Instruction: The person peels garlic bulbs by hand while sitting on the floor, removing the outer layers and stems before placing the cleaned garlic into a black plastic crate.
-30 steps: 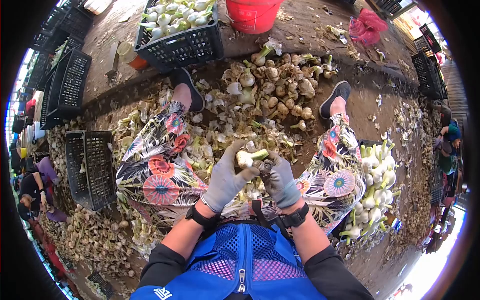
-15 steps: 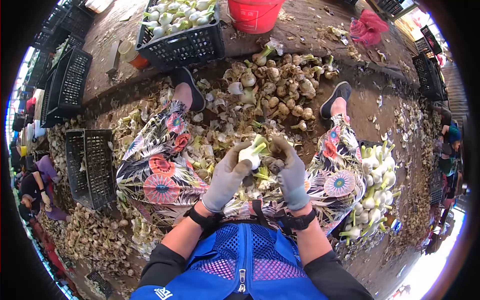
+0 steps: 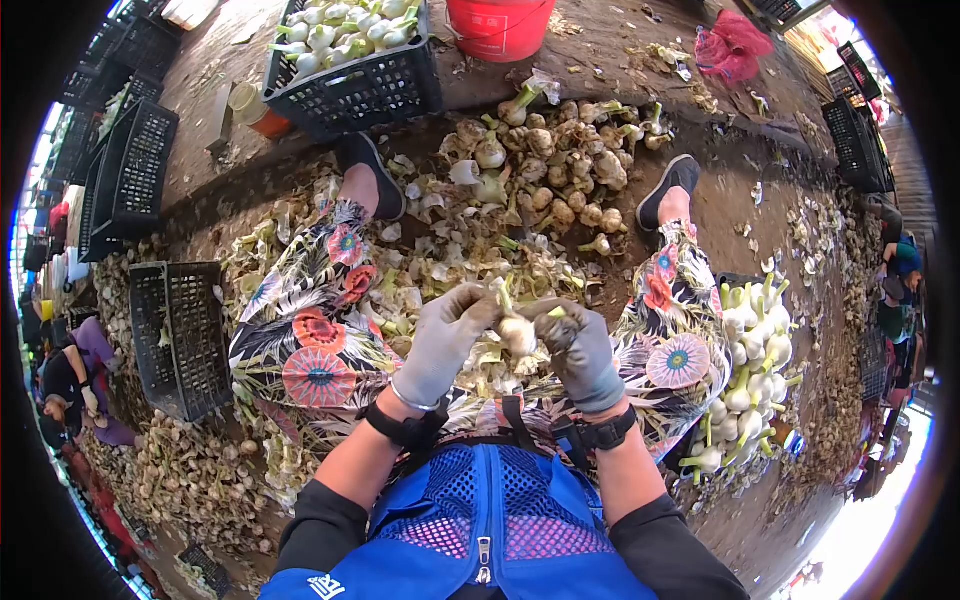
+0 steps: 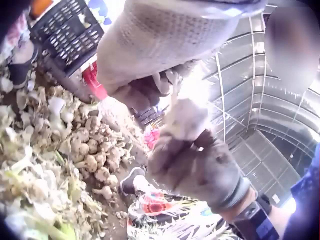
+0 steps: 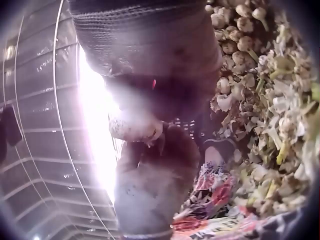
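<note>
Between the two gloved hands, a pale garlic bulb (image 3: 517,336) stands with its stem up in the head view. The left hand (image 3: 443,342) pinches the stem. The right hand (image 3: 584,356) has curled, dirt-darkened fingers against the bulb's other side; whether they hold anything else is unclear. In the left wrist view the bulb (image 4: 187,119) lies between the left hand (image 4: 160,42) above and the right hand (image 4: 197,172) below. The right wrist view shows the bulb (image 5: 134,128) partly hidden by fingers, beside the right hand (image 5: 150,50) and left hand (image 5: 155,187).
Untrimmed garlic (image 3: 575,165) lies between the feet, amid loose skins. A black crate (image 3: 355,95) of clean bulbs and a red bucket (image 3: 500,28) stand ahead. More white bulbs (image 3: 745,385) are heaped at the right knee; another crate (image 3: 178,335) stands left.
The bulb has turned, its stem now pointing up rather than to the right. The left fingers have moved onto the stem, and the right hand has closed in beside the bulb.
</note>
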`<state>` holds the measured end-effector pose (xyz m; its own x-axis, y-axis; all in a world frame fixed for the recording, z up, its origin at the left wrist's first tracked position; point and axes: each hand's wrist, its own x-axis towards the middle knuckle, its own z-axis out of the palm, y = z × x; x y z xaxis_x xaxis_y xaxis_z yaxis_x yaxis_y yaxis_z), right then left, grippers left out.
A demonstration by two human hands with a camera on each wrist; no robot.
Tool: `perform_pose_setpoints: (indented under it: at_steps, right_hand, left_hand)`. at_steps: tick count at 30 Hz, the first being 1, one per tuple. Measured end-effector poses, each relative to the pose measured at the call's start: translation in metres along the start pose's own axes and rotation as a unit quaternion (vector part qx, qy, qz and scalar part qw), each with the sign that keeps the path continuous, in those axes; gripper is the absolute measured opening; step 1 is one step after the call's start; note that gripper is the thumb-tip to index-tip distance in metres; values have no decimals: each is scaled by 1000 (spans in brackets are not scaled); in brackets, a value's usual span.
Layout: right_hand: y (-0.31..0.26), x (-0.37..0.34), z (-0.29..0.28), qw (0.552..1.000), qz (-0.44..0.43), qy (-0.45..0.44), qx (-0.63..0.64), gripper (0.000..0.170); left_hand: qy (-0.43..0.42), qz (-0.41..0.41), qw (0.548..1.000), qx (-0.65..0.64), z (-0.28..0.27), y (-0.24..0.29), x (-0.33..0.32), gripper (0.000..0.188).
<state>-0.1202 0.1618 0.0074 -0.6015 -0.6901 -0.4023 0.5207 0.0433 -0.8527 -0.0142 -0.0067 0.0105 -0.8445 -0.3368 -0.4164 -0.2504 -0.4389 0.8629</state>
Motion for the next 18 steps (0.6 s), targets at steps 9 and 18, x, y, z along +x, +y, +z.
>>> perform_pose_setpoints:
  at_steps: [9,18]
  right_hand:
    - [31,-3,-32,982,2,145,118,31]
    - [38,-8,4,966,-151,204,-38,14]
  left_hand:
    - [-84,80,880,461,-8,21,-31,33]
    - [-4,38,955,295,34,14,-16,35]
